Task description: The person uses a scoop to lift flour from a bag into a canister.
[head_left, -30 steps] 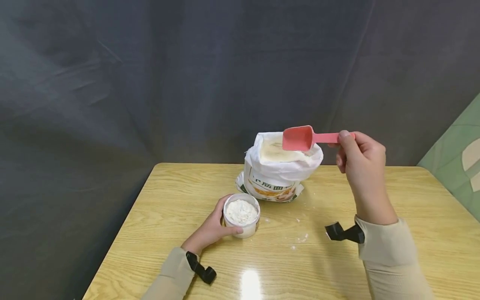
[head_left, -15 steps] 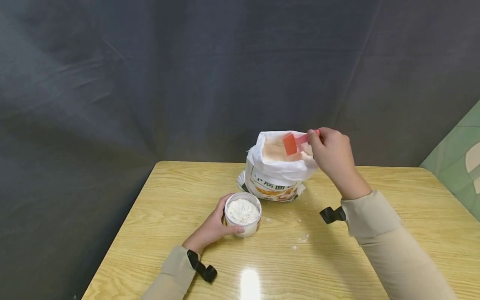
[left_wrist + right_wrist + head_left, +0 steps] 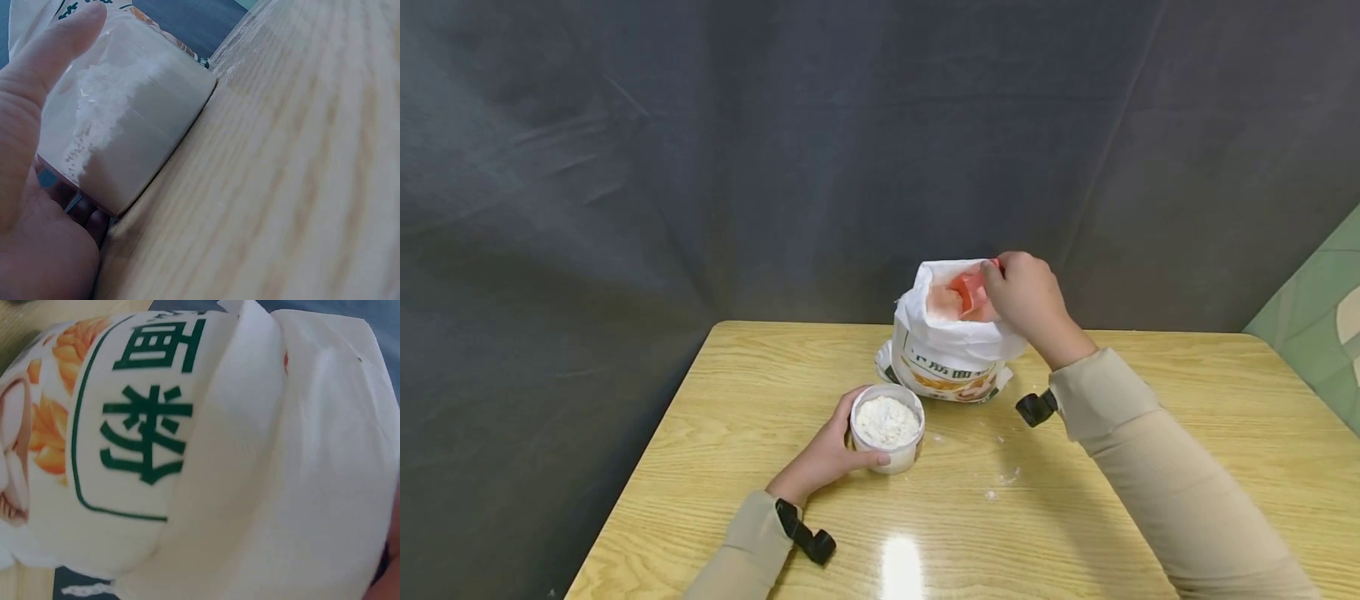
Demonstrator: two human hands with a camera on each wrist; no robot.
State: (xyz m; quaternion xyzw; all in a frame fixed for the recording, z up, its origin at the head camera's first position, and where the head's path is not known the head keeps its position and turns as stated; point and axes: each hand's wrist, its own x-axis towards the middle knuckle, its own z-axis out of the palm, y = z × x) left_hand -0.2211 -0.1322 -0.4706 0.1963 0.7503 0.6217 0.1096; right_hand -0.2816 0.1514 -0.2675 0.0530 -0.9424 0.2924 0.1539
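A round clear tub [image 3: 891,460] filled with white flour stands on the table. My left hand [image 3: 829,457] holds it from the left, the thumb along its near side and the fingers curled behind. In the left wrist view the tub [image 3: 150,125] sits flat on the wood inside the hand. Behind it stands an open flour bag [image 3: 951,350], its white top folded outward. My right hand [image 3: 1026,292] grips the handle of a pink scoop [image 3: 973,292] at the bag's right rim, with the scoop's bowl down inside the mouth. The bag [image 3: 250,456] fills the right wrist view.
A wooden table [image 3: 760,375] carries everything, with small spills of flour [image 3: 1000,482] right of the tub. A dark curtain [image 3: 880,125] hangs right behind the table. A green patterned panel [image 3: 1315,292] stands at the far right.
My right hand has moved left and carried the scoop from above the bag's right side down into its mouth, tipping the bowl downward. The left hand and the tub have stayed in place.
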